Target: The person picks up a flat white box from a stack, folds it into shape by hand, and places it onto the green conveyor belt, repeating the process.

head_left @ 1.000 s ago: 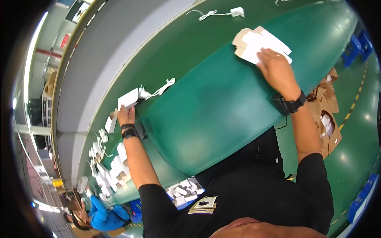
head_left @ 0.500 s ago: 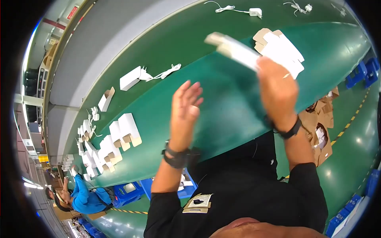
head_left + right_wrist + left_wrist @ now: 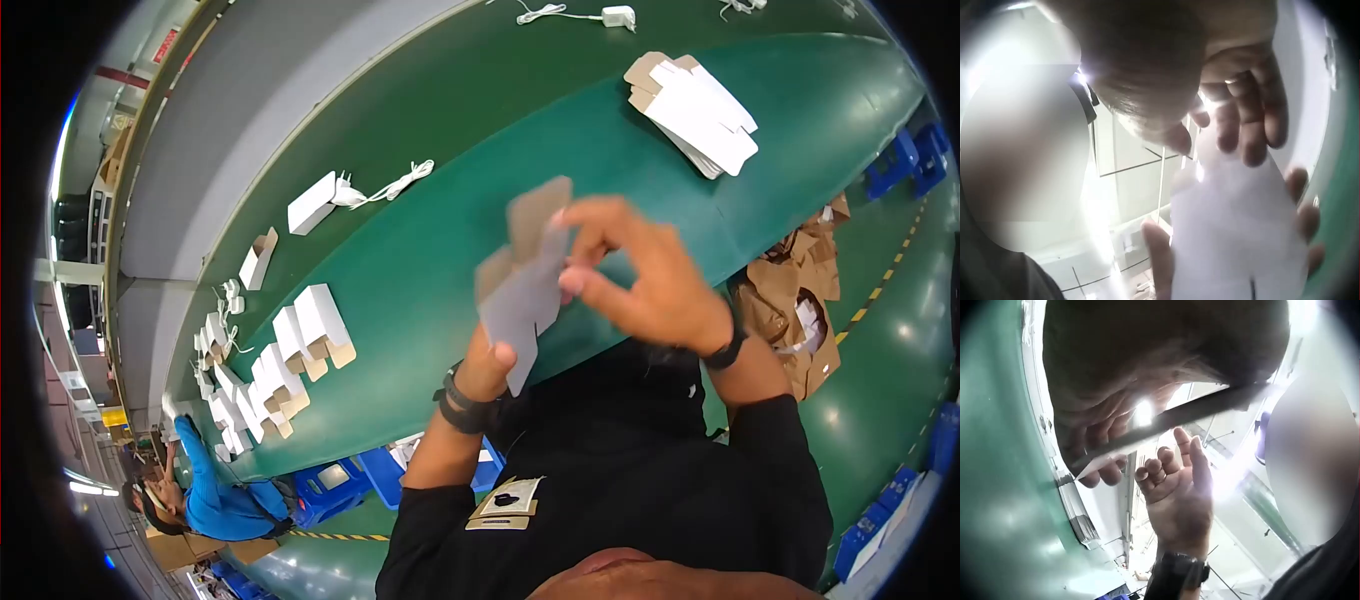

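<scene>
Green tabletop (image 3: 420, 290): extends beneath the 2 hands.
Darker green band (image 3: 400, 125): runs along the tabletop's far side.
Row of white boxes (image 3: 275, 370): on the tabletop, left of the left hand.
Carton stack (image 3: 700, 120): flat pieces with brown flaps, on the tabletop beyond the right hand.
Right hand (image 3: 650, 270): fingers bent, index finger and thumb apart at the carton's edge; cannot tell whether they pinch it.
Flat white carton (image 3: 520, 290): raised above the tabletop, tilted, between the 2 hands.
Left hand (image 3: 482, 368): grips the carton's lower end, thumb and fingers at opposite sides.
White adapter (image 3: 620, 16): on the band, cable attached.
</scene>
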{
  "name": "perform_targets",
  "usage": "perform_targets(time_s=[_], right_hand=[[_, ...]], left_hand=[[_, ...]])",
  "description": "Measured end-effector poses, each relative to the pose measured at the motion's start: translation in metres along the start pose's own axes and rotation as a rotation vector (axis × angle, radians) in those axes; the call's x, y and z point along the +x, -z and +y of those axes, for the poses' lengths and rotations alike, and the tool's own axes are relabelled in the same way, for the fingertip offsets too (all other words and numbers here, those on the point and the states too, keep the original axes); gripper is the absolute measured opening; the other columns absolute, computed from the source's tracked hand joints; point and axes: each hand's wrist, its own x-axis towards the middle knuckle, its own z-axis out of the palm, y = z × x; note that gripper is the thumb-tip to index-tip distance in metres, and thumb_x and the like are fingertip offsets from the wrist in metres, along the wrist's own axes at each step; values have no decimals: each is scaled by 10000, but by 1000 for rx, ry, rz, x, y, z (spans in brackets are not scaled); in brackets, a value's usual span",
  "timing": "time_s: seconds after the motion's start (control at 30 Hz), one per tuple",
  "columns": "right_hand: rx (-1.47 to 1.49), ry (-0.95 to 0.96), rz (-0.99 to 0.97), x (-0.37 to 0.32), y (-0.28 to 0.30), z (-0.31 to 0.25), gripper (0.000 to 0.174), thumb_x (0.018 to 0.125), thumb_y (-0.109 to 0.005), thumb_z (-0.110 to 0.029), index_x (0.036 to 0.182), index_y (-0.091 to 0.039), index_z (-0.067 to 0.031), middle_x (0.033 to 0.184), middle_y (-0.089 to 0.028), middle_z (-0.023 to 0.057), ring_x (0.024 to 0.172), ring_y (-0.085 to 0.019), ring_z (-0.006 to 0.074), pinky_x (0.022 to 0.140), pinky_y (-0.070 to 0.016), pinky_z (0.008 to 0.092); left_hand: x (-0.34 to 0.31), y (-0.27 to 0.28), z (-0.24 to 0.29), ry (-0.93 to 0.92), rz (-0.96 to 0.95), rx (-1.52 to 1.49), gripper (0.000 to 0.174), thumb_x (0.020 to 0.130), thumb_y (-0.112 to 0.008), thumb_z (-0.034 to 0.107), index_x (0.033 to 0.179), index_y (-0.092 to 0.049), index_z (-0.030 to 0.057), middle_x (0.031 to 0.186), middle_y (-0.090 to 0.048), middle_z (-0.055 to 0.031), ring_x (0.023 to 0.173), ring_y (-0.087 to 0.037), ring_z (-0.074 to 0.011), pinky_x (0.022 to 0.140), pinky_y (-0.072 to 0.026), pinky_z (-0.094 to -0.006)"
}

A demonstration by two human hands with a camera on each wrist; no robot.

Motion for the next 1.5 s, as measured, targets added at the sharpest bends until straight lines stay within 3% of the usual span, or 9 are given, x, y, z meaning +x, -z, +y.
perform_targets(time_s=[0.1,0.27,0.4,0.5,0.63,0.8,0.93,1.07,1.5], right_hand=[[-166,-321,-343,25,33,-18,310,857,-763,-232,1082,-654,-47,704,-655,56,659,-653,213,663,-497,291],[-336,-218,-622,33,47,1,304,833,-782,-196,1070,-643,-67,603,-614,17,577,-620,174,611,-463,280],[-88,-180,-415,17,41,13,341,825,-789,-177,1113,-650,-60,746,-671,57,716,-668,195,684,-498,295],[-131,141,53,10,13,22,365,837,-781,-176,1154,-658,-44,953,-697,118,902,-681,243,803,-524,334],[21,100,-121,4,16,38,413,861,-760,-172,1234,-638,-43,1126,-671,169,1067,-649,294,934,-516,387],[36,92,-145,-2,13,46,384,889,-729,-164,1239,-627,-43,1113,-686,178,1072,-665,302,977,-507,414],[90,173,-30,6,-1,47,302,907,-709,-152,1173,-652,-22,1107,-694,179,1067,-679,313,984,-508,411],[235,131,-22,13,1,44,215,913,-694,-100,1101,-675,0,1073,-704,175,1024,-697,303,950,-524,383],[491,-273,-207,10,28,48,181,907,-645,-10,1084,-668,19,1159,-641,122,1077,-618,188,944,-498,331]], left_hand=[[-6,10,-12,37,-174,-63,1124,783,-683,708,1541,-226,15,1519,-367,-191,1375,-434,-329,1135,-355,-452],[6,-19,4,91,-11,-140,1115,803,-676,693,1555,-175,40,1482,-407,-187,1336,-469,-330,1123,-361,-473],[13,-28,2,-54,52,-175,1022,866,-660,617,1565,-152,72,1475,-411,-196,1332,-467,-335,1106,-373,-491],[19,-40,9,-275,280,-1,947,896,-609,609,1570,-113,165,1359,-483,-220,1152,-592,-341,838,-571,-448],[16,-6,-6,-219,6,155,846,978,-599,409,1573,-54,157,1439,-424,-197,1301,-466,-295,1042,-419,-423],[19,-14,-18,-135,62,-63,781,990,-574,358,1546,-68,143,1405,-445,-197,1237,-489,-250,1012,-421,-392],[24,-32,-13,-324,293,-17,694,993,-558,320,1514,-148,113,1367,-468,-205,1184,-512,-234,995,-425,-378],[23,-30,-9,-263,252,-124,668,994,-568,247,1512,-174,95,1330,-486,-212,1160,-528,-238,993,-425,-376],[21,-24,-15,-331,48,429,654,949,-612,51,1494,-250,44,1390,-448,-215,1249,-506,-276,1061,-397,-418]])
